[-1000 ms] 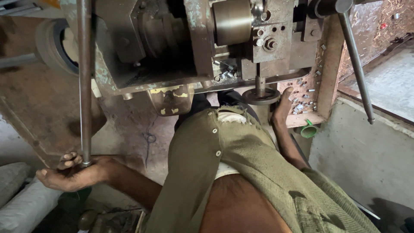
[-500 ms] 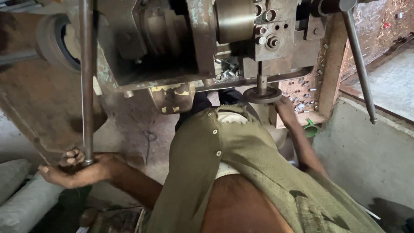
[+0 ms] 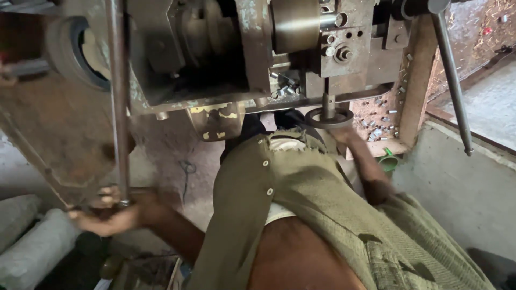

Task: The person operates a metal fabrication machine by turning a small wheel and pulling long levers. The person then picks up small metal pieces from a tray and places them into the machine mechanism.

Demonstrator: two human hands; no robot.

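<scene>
My left hand (image 3: 114, 211) is closed round the lower end of a long upright steel lever (image 3: 119, 107) at the left of a worn metal press (image 3: 242, 59). My right hand (image 3: 345, 135) reaches up beside the dark ring die (image 3: 329, 117) under the press's vertical punch (image 3: 328, 99). Its fingers are mostly hidden behind my olive shirt (image 3: 301, 204), so I cannot tell whether they hold anything.
Several small shiny metal pieces (image 3: 376, 129) lie on a wooden ledge right of the die, with a green cup (image 3: 388, 161) below it. A second steel rod (image 3: 451, 80) slants down at the right above a concrete wall (image 3: 462, 188). Grey sacks (image 3: 27, 241) lie at lower left.
My right hand has come down from the ledge of small pieces to the ring die. My left hand has stayed on the lever.
</scene>
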